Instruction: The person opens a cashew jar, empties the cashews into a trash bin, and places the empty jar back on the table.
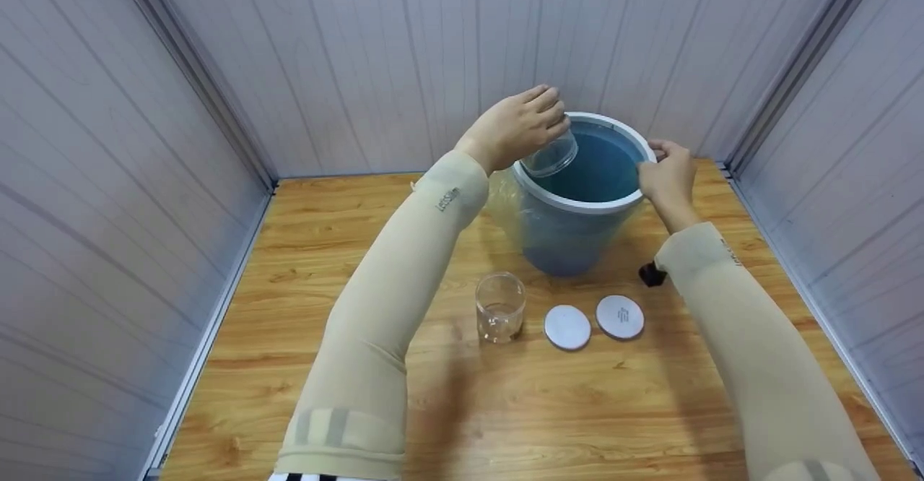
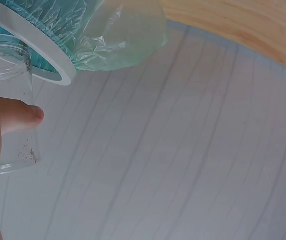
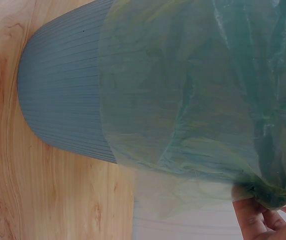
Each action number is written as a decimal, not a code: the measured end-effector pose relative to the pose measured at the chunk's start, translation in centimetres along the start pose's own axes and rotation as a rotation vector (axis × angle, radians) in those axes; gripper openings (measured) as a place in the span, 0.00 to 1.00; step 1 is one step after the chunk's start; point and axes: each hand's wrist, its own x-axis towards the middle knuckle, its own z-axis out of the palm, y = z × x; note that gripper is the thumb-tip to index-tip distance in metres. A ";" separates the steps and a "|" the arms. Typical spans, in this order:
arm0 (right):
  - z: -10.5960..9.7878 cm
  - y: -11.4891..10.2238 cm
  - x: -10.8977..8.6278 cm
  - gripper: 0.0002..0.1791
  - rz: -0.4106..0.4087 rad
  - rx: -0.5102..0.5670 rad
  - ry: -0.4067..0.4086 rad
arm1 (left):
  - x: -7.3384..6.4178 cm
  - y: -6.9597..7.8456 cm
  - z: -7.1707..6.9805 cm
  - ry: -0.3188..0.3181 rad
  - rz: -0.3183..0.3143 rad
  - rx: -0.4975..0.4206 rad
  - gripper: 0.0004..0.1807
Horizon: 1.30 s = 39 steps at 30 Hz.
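My left hand point(image 1: 516, 127) holds a clear glass jar point(image 1: 553, 160), tipped with its mouth over the opening of a blue trash bin point(image 1: 559, 257). In the left wrist view, dark specks cling inside the jar point(image 2: 18, 147) close to its base, and the thumb lies along its side. A thin greenish bag point(image 3: 153, 100) lines the bin and hangs down over its outside. At the right side of the white rim point(image 1: 588, 207), my right hand point(image 1: 670, 175) grips the rim and the liner. The right wrist view shows its fingers point(image 3: 248, 215) against the bag's folds.
A second clear glass jar point(image 1: 500, 309) stands on the wooden table point(image 1: 325, 336) in front of the bin. Two round white lids point(image 1: 567, 328) lie to its right. A small black object point(image 1: 652, 275) sits beside the right forearm. Pale panel walls point(image 1: 361, 69) enclose the table.
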 end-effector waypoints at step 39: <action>-0.1 0.0 0.2 0.30 0.024 -0.004 -0.021 | -3.1 2.1 3.2 0.227 -0.503 -0.799 0.47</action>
